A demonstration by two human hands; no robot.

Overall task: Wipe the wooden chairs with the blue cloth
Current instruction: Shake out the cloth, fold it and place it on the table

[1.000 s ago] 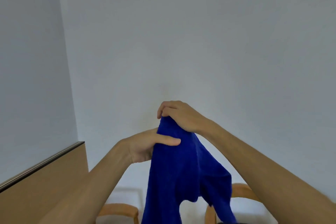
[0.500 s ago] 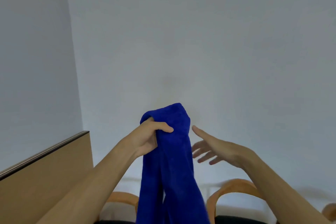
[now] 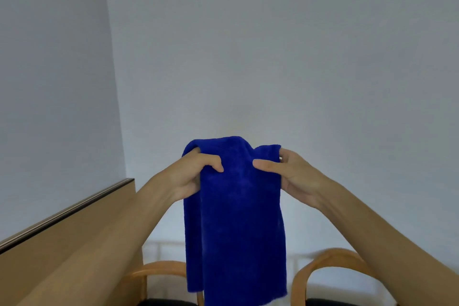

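The blue cloth (image 3: 236,211) hangs folded in front of me, held up at chest height. My left hand (image 3: 191,174) grips its upper left part, thumb across the front. My right hand (image 3: 288,174) pinches its upper right edge, thumb on the front and fingers behind. Below the cloth, the curved wooden back of one chair (image 3: 156,268) shows at the lower left and that of a second chair (image 3: 330,258) at the lower right. Their dark seats are only just visible at the bottom edge.
A tan wooden panel with a dark metal top strip (image 3: 64,213) runs along the left wall. Pale grey walls meet in a corner ahead. A low white rail (image 3: 161,246) runs along the wall behind the chairs.
My right hand, open and off the cloth half a second ago, has taken hold of its upper right edge. The cloth is now spread wider between both hands.
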